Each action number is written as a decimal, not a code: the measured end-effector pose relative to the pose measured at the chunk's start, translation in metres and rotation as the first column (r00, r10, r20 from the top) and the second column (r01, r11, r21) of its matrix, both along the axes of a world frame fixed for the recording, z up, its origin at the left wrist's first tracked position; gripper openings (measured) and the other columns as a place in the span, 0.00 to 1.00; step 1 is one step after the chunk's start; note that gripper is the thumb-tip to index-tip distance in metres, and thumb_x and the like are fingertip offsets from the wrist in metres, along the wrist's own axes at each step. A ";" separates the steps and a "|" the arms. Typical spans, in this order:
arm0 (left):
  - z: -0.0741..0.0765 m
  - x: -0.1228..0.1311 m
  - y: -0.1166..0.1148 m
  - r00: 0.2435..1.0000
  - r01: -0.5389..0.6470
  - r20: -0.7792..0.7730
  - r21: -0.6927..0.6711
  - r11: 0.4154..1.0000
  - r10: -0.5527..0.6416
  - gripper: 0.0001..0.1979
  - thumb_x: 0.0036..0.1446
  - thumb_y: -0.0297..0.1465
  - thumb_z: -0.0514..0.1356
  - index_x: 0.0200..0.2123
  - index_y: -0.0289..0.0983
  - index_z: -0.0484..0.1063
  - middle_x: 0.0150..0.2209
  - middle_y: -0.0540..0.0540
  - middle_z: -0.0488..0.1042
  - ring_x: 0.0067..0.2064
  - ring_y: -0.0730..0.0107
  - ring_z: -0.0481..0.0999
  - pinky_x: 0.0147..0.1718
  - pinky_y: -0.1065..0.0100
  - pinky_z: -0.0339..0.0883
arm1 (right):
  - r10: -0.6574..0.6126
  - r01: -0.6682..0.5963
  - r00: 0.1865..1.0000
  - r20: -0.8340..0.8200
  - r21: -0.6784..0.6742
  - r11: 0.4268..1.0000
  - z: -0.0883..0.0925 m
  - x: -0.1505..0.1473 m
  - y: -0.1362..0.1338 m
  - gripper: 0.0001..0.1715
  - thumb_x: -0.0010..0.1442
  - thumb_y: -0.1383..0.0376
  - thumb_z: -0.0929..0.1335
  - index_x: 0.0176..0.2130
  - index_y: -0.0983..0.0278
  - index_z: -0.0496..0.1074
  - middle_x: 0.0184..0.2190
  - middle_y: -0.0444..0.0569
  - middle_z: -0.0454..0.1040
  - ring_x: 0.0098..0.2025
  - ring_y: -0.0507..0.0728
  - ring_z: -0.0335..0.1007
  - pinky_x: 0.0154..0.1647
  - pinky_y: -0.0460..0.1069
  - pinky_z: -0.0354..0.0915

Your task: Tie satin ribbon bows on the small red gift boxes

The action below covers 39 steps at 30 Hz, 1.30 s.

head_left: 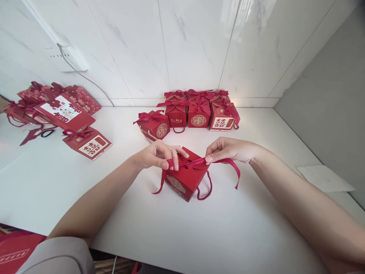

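Observation:
In front of me a red gift box with a round gold emblem sits turned at an angle on the white table. A crimson ribbon crosses its folded top, drawn together at the middle. My left hand pinches the ribbon at the box's left side, and a short tail hangs below the fingers. On the other side my right hand grips the ribbon between thumb and fingers, its loose end curling down to the right. A twisted cord handle loops out from the box's right side onto the table.
Several ribbon-tied red boxes stand by the tiled wall. Left of them lies a tilted red box, near a pile of red gift bags. A white sheet lies at right. A cable runs down from the wall socket.

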<state>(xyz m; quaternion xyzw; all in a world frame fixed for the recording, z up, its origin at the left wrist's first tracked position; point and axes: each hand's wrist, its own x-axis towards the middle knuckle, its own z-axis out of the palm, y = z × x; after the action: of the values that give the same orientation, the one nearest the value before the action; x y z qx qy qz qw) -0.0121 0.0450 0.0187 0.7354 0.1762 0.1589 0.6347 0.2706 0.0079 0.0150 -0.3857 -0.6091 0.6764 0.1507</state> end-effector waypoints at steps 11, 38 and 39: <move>0.000 0.007 -0.011 0.979 -0.152 -0.106 0.189 0.970 0.174 0.09 0.50 0.38 0.68 0.25 0.40 0.79 0.26 0.46 0.80 0.46 0.62 0.78 0.67 0.51 0.38 | 0.010 -0.007 0.999 -0.033 0.074 0.997 -0.001 0.002 0.000 0.15 0.51 0.55 0.75 0.26 0.65 0.78 0.18 0.40 0.70 0.22 0.47 0.60 0.26 0.45 0.59; 0.010 0.023 -0.034 0.950 -0.175 -0.207 0.268 0.948 0.234 0.13 0.52 0.39 0.66 0.39 0.37 0.79 0.41 0.45 0.80 0.44 0.63 0.77 0.50 0.61 0.68 | -0.034 -0.048 0.996 0.081 0.823 0.566 0.005 -0.043 -0.037 0.15 0.67 0.67 0.61 0.47 0.58 0.74 0.30 0.44 0.75 0.27 0.51 0.63 0.34 0.49 0.59; 0.009 0.024 -0.035 0.944 -0.210 -0.193 0.267 0.941 0.266 0.13 0.53 0.39 0.65 0.37 0.37 0.79 0.39 0.45 0.81 0.42 0.64 0.77 0.48 0.62 0.68 | -0.038 -0.059 0.995 0.096 0.832 0.551 0.006 -0.043 -0.037 0.15 0.66 0.68 0.61 0.45 0.58 0.74 0.31 0.44 0.75 0.27 0.51 0.63 0.35 0.49 0.59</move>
<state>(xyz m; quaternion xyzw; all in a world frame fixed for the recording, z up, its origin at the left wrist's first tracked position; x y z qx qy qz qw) 0.0119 0.0095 0.0281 0.7937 0.3148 0.1703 0.4918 0.2274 -0.0290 0.0209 -0.2990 -0.8659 0.2872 0.2798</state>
